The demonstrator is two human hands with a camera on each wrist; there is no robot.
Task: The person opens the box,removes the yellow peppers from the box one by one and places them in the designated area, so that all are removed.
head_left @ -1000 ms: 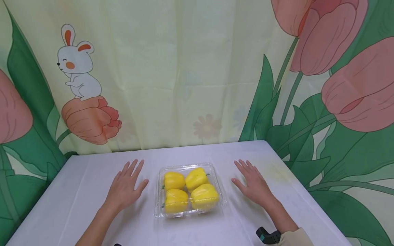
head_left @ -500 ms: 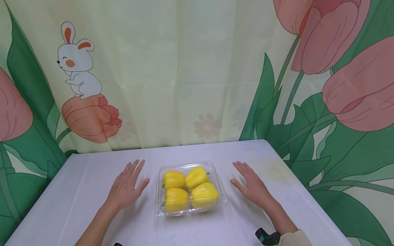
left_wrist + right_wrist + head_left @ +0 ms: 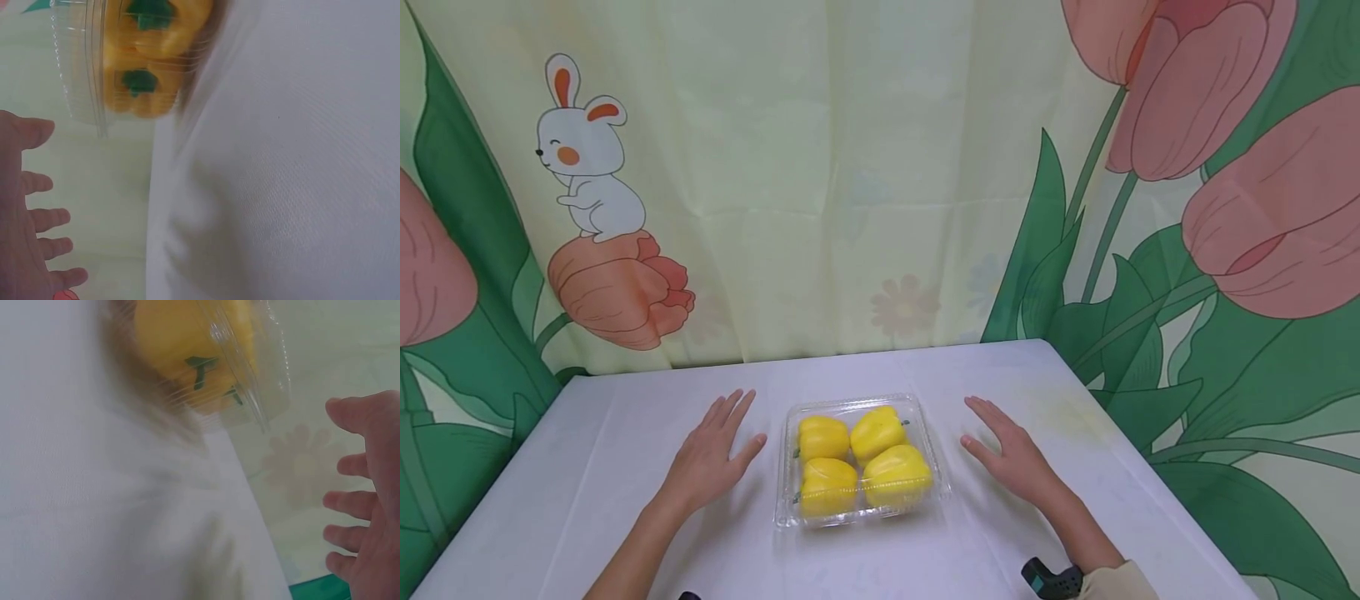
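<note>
White tablecloth (image 3: 1015, 392); tulip-print curtain (image 3: 895, 167) behind; left hand (image 3: 703, 460), right hand (image 3: 1017, 460), both uncurled, flank clear box (image 3: 838, 407) of yellow peppers (image 3: 898, 477).

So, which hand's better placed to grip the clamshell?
Probably the left hand: in the head view it looks slightly nearer the clear clamshell box than the right hand does. Both are empty.

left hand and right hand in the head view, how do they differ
The left hand is on the left of the box, the right hand on its right. The left hand looks more spread than the right hand. A sleeve shows below the right hand; none below the left hand. Both are empty; neither touches the box.
</note>
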